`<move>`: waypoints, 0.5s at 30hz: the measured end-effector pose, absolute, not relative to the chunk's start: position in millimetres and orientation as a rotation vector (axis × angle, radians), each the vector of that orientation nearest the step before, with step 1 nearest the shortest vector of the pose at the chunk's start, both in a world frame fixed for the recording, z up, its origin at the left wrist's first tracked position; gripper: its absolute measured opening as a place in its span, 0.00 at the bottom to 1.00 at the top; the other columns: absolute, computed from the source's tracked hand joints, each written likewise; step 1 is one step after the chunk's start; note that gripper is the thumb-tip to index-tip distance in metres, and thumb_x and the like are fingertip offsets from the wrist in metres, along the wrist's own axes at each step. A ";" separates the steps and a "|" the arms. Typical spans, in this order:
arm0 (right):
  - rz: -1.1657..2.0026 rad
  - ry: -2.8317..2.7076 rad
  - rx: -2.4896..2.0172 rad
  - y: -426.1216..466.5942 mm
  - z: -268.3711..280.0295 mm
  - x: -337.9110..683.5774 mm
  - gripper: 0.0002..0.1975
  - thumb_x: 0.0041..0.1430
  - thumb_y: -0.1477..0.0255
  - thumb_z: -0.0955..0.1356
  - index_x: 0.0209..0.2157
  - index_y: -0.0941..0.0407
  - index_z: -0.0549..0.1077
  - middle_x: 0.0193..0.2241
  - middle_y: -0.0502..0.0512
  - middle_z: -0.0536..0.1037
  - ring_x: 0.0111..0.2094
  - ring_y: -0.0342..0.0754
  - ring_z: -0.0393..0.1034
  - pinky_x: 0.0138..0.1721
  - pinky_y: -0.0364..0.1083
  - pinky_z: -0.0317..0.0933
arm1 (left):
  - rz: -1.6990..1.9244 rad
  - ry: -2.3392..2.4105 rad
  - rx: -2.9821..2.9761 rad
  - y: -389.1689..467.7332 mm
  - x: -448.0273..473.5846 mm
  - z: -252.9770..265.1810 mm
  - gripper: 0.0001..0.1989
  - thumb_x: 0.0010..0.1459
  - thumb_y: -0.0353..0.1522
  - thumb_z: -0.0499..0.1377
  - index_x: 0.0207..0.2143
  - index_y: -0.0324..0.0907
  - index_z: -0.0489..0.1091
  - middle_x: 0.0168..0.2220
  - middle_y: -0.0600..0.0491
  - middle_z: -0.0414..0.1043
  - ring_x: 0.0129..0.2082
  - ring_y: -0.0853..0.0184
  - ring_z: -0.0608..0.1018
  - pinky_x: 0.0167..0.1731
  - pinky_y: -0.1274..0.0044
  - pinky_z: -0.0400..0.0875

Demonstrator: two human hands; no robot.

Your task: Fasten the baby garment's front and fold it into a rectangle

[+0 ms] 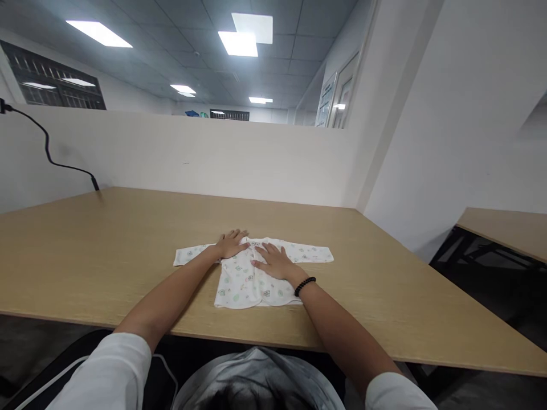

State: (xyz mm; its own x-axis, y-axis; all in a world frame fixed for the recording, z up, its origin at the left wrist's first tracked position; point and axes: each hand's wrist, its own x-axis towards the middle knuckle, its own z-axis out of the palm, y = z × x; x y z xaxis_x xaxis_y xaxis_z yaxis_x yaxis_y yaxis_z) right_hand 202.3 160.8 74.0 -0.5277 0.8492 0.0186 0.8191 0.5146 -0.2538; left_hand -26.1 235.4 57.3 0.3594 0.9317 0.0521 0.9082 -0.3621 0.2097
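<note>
A small white baby shirt (pixel 239 282) with a green and pink print lies spread flat on the wooden table, its two long sleeves stretched out to the sides. My left hand (pixel 231 244) rests palm down with fingers spread on the shirt's left shoulder, by the neckline. Flat on the upper right of the chest lies my right hand (pixel 276 262), fingers apart, with a black beaded bracelet (pixel 305 286) round its wrist. Parts of the shirt under both hands and the right forearm are hidden.
The table (pixel 128 233) reaches back to a low white partition (pixel 239 159). A black cable (pixel 47 142) hangs down to the table's far left corner. To the right are a white wall and a second table (pixel 508 230) with dark legs.
</note>
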 end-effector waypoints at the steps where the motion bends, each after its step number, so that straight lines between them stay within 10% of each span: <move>1: 0.375 -2.636 -1.475 161.2 72.9 201.7 0.41 0.63 0.43 0.50 0.70 0.50 0.43 0.69 0.61 0.41 0.69 0.60 0.32 0.63 0.65 0.25 | 0.266 1.691 2.454 235.5 -26.6 57.8 0.39 0.62 0.57 0.39 0.69 0.49 0.41 0.70 0.43 0.39 0.69 0.49 0.44 0.60 0.51 0.43; 15: 0.519 -2.631 -1.678 171.4 78.6 217.3 0.43 0.61 0.40 0.48 0.70 0.48 0.34 0.70 0.53 0.32 0.69 0.56 0.22 0.64 0.65 0.21 | 0.160 1.633 2.416 207.0 -2.2 65.6 0.44 0.58 0.62 0.37 0.70 0.50 0.37 0.70 0.45 0.33 0.69 0.44 0.39 0.58 0.43 0.39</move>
